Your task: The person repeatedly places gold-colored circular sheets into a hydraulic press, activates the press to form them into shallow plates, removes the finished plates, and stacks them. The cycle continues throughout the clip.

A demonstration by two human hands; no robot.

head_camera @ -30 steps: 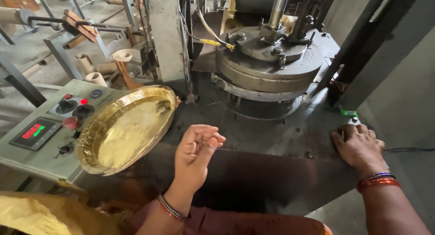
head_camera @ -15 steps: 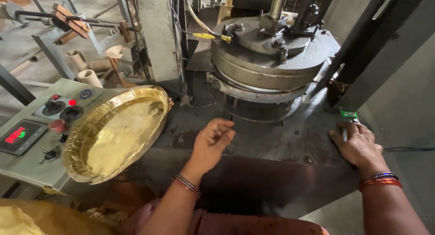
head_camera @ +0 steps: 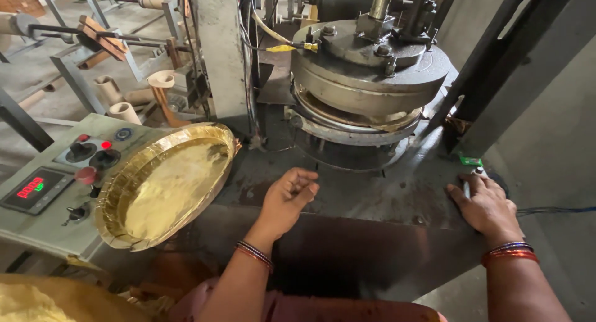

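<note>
My left hand hovers over the dark machine bed in front of the round press die, fingers loosely curled, holding nothing. My right hand lies flat on the bed's right edge, fingertips touching a small switch with a green top. A gold foil plate leans tilted at the left, resting on the control panel and the bed's edge. A thin gold edge shows between the closed die halves.
The grey control panel carries a red digital display, knobs and red buttons. Cardboard tubes and metal frames stand behind it. A gold sheet heap lies at the bottom left. A dark steel column rises at right.
My left hand moved right, away from the gold plate, toward the press die. The right hand stayed on the switch. The view shifted closer to the machine.
</note>
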